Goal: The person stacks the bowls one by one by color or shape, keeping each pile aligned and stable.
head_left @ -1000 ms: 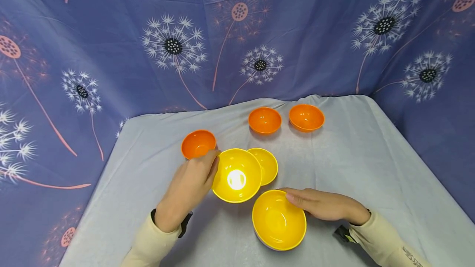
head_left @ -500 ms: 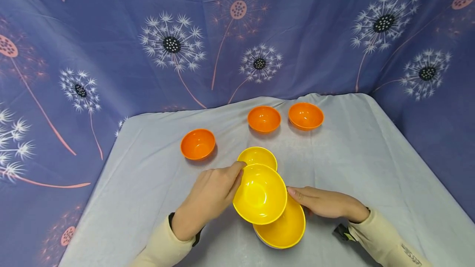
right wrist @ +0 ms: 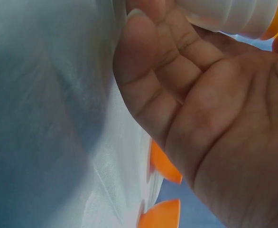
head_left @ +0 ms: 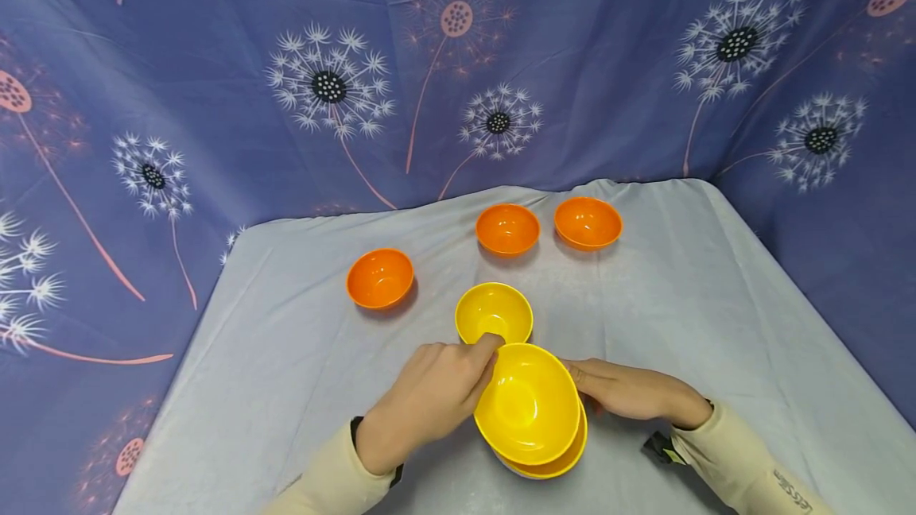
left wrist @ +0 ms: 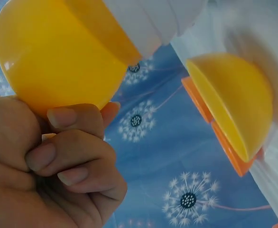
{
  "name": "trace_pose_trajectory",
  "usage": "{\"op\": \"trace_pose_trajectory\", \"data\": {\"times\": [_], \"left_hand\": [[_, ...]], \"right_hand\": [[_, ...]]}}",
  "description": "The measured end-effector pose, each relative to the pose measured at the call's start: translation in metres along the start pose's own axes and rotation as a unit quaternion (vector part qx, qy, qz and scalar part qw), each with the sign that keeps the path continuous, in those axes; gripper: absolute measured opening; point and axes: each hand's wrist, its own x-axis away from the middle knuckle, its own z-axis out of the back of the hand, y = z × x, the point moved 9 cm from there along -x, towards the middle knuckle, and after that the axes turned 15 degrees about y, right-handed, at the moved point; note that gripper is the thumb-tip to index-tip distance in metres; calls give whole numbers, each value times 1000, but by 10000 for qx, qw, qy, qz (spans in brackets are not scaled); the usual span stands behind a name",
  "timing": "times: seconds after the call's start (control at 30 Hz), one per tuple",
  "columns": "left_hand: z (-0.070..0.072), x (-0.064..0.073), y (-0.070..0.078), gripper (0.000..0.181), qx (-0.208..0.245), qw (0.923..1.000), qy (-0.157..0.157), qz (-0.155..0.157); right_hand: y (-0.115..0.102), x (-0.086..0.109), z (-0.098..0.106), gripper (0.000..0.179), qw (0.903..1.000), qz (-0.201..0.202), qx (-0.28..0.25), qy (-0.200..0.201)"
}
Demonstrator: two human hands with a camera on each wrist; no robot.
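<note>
My left hand (head_left: pixel 432 396) pinches the rim of a yellow bowl (head_left: pixel 527 404). That bowl is tilted and overlaps another yellow bowl (head_left: pixel 565 461) beneath it; whether they touch is unclear. In the left wrist view the lower bowl's stepped, pale outer side (left wrist: pixel 151 21) shows beside the held one, perhaps several nested bowls. My right hand (head_left: pixel 637 393) lies along the right side of the lower bowl, fingers extended, tips partly hidden behind it. Just behind the held bowl stands a smaller-looking yellow bowl (head_left: pixel 494 310), partly covered by my left fingers.
Three orange bowls stand farther back: one on the left (head_left: pixel 380 279), one at the middle (head_left: pixel 507 230) and one to its right (head_left: pixel 588 223). A pale cloth (head_left: pixel 286 356) covers the table. Behind hangs a blue dandelion-print curtain (head_left: pixel 587 46).
My left hand has carried the yellow bowl right and toward me, from beside the rear yellow bowl to over the lower one. The right hand stays almost still at the lower bowl.
</note>
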Motion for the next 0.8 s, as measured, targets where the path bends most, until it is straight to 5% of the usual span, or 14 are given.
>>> {"op": "trace_pose_trajectory", "data": {"times": [0.37,0.8], "left_hand": [[-23,4,4,5,-28,9996,-291,-56],[-32,6,4,6,-212,9993,-287,-99]], "right_hand": [[8,-1,2,52,9992,-373,-39,108],[-10,2,-6,44,9993,263,-253,-91]]}}
